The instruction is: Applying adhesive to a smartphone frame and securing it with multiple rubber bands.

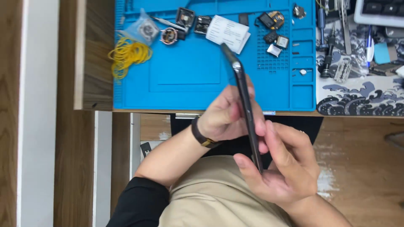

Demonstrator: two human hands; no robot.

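Both hands pinch a thin, glossy dark phone (246,109) edge-on: the left hand (223,117) grips its middle, while the right hand (286,164) closes on its lower end. It hovers tilted above the counter's near edge. Beyond lies a blue rubbery mat (189,75), with a tangle of yellow bands (128,54) at its left edge.

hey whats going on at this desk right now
A person holds a dark phone edge-on with both hands over their lap, in front of a desk. The left hand grips its middle, and the right hand pinches its lower end. Behind it, a blue work mat carries small loose parts, a white paper slip and a heap of yellow rubber bands. Screwdrivers lie on a patterned mat to the right.
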